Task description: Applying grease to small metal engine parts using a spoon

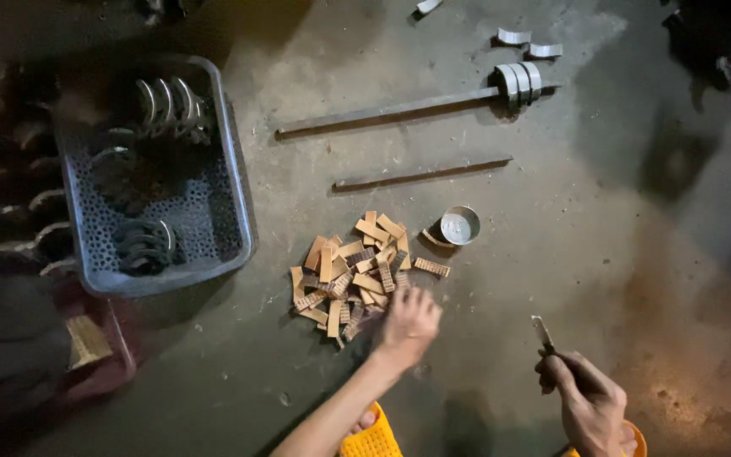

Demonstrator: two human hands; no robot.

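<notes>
- A workshop: bare, stained concrete floor.
- Metal rods and curved metal shells lie far.
- Grey plastic basket of metal parts, left.

floor – rough matt concrete | basket – grey plastic | tin – shiny metal

Dim, stained concrete floor; a grey perforated plastic crate at left, two metal bars far.
</notes>
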